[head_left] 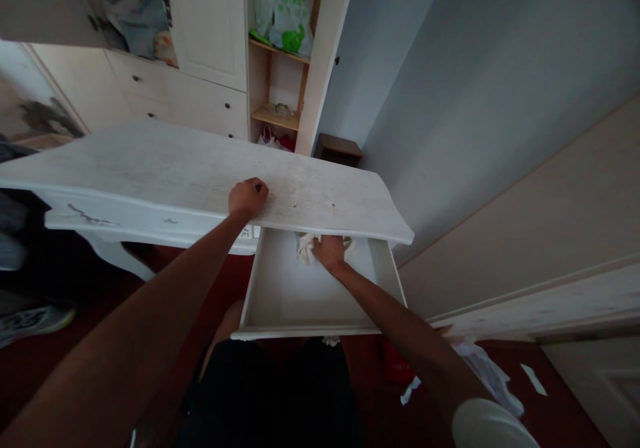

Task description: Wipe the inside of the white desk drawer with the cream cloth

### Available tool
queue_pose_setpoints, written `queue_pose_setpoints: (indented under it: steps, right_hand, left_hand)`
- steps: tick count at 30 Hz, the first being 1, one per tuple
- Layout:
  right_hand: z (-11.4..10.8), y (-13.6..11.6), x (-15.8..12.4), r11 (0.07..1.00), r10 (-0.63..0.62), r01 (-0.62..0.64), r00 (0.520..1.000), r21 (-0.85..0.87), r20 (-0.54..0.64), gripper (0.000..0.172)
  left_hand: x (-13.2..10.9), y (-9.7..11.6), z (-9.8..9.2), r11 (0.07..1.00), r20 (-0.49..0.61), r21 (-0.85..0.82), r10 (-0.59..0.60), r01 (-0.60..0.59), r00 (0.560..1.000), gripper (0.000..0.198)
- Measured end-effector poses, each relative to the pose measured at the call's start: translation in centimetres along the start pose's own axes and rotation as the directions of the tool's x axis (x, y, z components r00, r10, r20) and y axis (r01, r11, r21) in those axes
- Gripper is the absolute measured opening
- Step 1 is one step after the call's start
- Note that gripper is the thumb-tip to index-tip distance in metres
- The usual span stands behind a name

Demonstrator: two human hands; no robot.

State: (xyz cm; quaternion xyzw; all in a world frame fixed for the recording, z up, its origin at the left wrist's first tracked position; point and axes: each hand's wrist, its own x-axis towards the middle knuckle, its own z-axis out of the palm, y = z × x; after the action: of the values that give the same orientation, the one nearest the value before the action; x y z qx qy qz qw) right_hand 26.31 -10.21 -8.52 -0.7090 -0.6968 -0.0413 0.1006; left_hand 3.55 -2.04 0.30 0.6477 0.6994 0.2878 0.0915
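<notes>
A white desk [150, 168] with a worn top stands in front of me. Its right drawer [280, 301] is pulled out toward me. My left hand [247, 197] rests on the desk's front edge, fingers curled into a loose fist with nothing seen in it. My right hand [329, 251] reaches deep into the drawer and presses on a crumpled white cloth [306, 248] at the drawer's back, partly under the desk top. The fingers are closed over the cloth.
A white wardrobe [210, 28] with open shelves holding plastic bags [285, 8] stands behind the desk. A grey wall [475, 101] runs on the right. White paper scraps [533, 378] lie on the dark red floor. A small brown stand [337, 149] sits in the corner.
</notes>
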Motion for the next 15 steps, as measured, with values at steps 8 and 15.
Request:
queue_pose_setpoints:
  steps: [8,15]
  right_hand:
    - [-0.3,-10.5,-1.7,0.944,-0.211,0.177,0.973,0.28,0.096,0.035]
    - [-1.8,-6.6,-6.6,0.73,-0.638,0.446,0.717,0.519,0.281,0.028]
  left_hand:
    - [-0.1,-0.4,-0.1,0.998,-0.008,-0.057,0.026,-0.026,1.0,0.037]
    - [0.0,-0.6,0.1,0.996,-0.012,-0.091,0.015,-0.016,1.0,0.037]
